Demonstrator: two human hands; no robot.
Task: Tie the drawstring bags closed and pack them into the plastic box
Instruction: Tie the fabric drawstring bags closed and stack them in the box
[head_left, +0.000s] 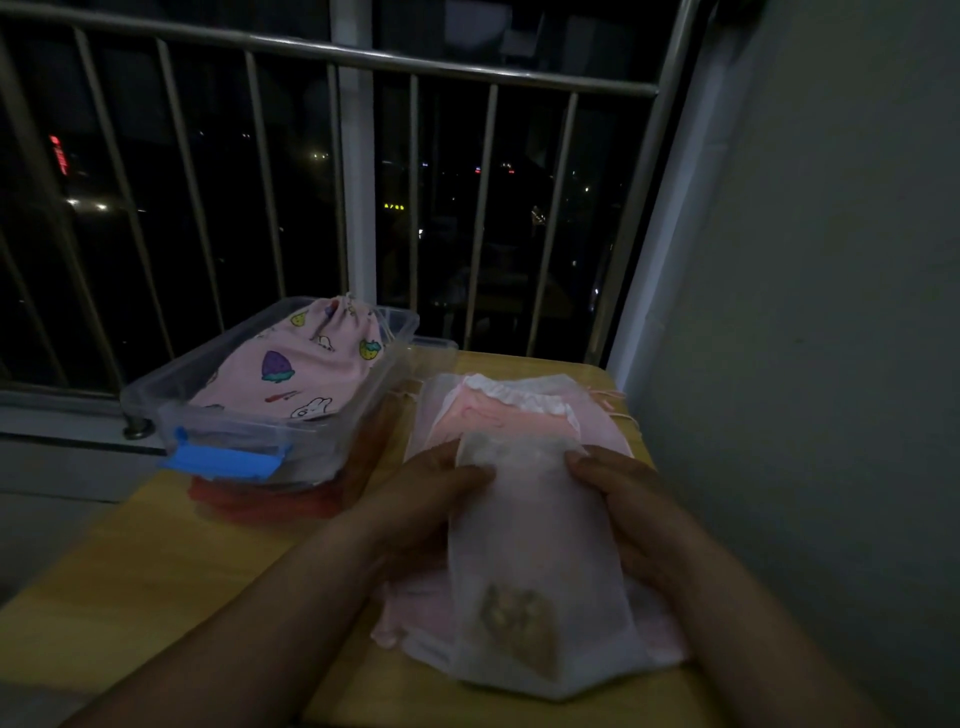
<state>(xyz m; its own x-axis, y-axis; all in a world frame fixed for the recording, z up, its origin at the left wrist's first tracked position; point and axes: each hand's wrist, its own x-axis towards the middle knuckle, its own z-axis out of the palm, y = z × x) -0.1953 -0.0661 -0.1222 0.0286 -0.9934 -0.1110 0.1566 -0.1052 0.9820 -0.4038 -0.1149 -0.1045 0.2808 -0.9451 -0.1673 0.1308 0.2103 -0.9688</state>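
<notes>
Head | white bag (535, 545) held between grips | left grip (418, 501) and right grip (621, 501) pinch its top corners

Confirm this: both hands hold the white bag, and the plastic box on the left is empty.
Wrong: the head view shows a pink printed bag in the plastic box. The left hand and right hand do hold the white bag.

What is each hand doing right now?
Left hand: holds the white bag by its left edge.
Right hand: holds the same bag by its right edge.
</notes>
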